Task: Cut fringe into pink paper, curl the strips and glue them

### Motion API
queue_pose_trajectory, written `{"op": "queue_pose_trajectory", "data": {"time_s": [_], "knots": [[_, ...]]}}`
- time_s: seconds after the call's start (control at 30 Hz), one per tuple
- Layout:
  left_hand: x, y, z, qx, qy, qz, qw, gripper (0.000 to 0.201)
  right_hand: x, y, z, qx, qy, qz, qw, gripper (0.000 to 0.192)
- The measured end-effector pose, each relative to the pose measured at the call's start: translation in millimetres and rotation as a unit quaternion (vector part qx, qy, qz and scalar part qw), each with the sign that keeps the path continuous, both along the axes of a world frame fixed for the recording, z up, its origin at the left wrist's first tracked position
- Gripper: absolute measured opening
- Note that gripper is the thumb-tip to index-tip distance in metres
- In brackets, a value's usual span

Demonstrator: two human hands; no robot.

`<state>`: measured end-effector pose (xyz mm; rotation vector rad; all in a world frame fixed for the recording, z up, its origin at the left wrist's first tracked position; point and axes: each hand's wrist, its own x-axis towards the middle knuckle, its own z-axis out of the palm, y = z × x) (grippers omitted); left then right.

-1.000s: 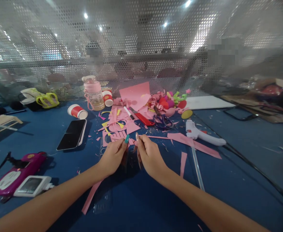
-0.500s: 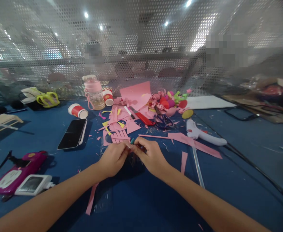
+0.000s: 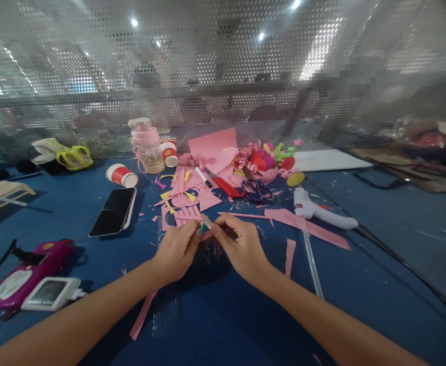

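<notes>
bright overhead spot lamps (image 3: 134, 22) glare through the perforated metal mesh screen (image 3: 223, 76), washing out its upper right; the dark blue surface (image 3: 223, 315) is dimmer, with soft shadows under the hands; edges bow, the background is soft, faces pixelated

Phone (image 3: 113, 211) left of hands (image 3: 208, 246); glue gun (image 3: 322, 212) right.

A matt blue mat (image 3: 74, 213) covers the bench, strewn with matt pink paper scraps (image 3: 192, 195). At ten o'clock lies a glossy glass-faced phone (image 3: 113, 211); at two o'clock a smooth white plastic glue gun (image 3: 322, 212). Perforated metal mesh (image 3: 223, 76) stands at twelve, dull grey.
</notes>
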<state>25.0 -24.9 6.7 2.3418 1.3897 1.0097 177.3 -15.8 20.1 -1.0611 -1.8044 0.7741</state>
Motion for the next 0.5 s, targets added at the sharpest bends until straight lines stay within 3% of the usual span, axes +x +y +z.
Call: {"op": "queue_pose_trajectory", "data": {"time_s": [0.37, 0.5], "knots": [[0.4, 1.5, 0.9, -0.041, -0.005, 0.024, 0.999, 0.023, 0.1, 6.0, -7.9, -0.147, 0.098, 0.045, 0.983, 0.028], [0.2, 2.0, 0.0, -0.041, -0.007, 0.028, 0.999, 0.023, 1.8, 6.9, -9.4, -0.155, 0.093, 0.045, 0.982, 0.030]]}}
